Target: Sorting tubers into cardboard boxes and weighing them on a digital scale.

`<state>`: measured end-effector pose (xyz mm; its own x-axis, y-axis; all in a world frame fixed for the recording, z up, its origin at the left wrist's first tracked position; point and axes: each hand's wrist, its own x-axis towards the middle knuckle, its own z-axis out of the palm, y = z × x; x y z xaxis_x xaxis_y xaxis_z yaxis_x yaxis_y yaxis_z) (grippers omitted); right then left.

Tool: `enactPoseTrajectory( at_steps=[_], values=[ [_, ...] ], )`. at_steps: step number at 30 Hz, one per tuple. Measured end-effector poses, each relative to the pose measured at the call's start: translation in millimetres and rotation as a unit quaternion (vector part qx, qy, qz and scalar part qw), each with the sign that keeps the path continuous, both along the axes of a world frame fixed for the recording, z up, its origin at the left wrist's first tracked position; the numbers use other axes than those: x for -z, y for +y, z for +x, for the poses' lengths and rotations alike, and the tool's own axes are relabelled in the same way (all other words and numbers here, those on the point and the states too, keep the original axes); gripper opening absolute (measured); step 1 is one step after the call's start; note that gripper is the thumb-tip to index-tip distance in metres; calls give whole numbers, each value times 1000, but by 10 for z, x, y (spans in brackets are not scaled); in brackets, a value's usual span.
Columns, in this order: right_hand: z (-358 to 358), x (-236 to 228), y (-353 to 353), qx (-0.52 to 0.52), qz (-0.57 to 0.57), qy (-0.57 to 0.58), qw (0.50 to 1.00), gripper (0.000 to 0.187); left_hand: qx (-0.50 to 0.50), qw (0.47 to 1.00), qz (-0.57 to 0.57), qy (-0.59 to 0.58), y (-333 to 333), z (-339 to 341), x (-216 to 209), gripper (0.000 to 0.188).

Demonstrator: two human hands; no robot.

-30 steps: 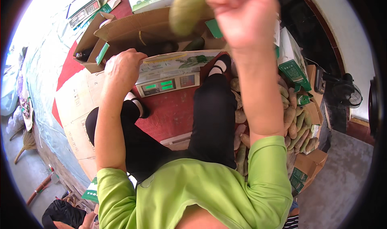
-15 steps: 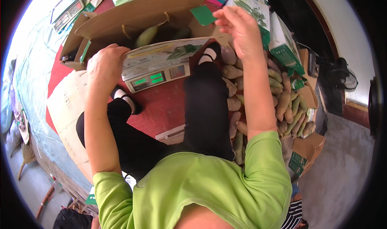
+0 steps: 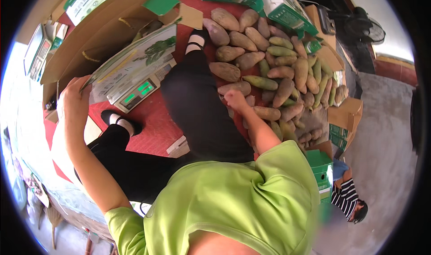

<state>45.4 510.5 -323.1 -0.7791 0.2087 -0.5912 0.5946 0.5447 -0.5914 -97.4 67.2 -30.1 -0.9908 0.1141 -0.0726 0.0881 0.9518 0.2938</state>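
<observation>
My left hand [image 3: 74, 98] grips the near left edge of an open cardboard carton [image 3: 130, 62] with a white, green-leaf-printed side. The carton rests on a scale [image 3: 139, 93] with lit green displays. Rope loops and a greenish root vegetable [image 3: 150, 28] show inside it, partly hidden by the near wall. My right hand [image 3: 236, 101] is closed, low beside my right knee, at the near left side of a heap of long root vegetables [image 3: 283, 91], brown-pink and green. Its fingers touch or nearly touch a brown root vegetable [image 3: 235, 88]; whether anything is inside them is hidden.
White and green printed boxes [image 3: 287, 12] stand beyond the heap. A black fan [image 3: 361, 26] is at the far right. Another scale [image 3: 38, 53] sits at far left. Near the lower right, a person in a striped top [image 3: 345, 201] is beside a green box [image 3: 319, 167].
My right hand has dropped from beside the carton's green flap to the heap. My left hand still holds the carton edge. The view has swung right, showing more of the heap.
</observation>
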Motion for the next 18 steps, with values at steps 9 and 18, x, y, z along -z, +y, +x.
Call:
enactPoseTrajectory(
  at_steps=[9,18],
  values=[
    [524,-18,-26,-198,286,-47,936,19,-31,999,-23,-12,63,-29,3,22],
    [323,-134,146,-237,371,-74,895,37,-42,999,-17,-22,68,-48,11,22]
  ],
)
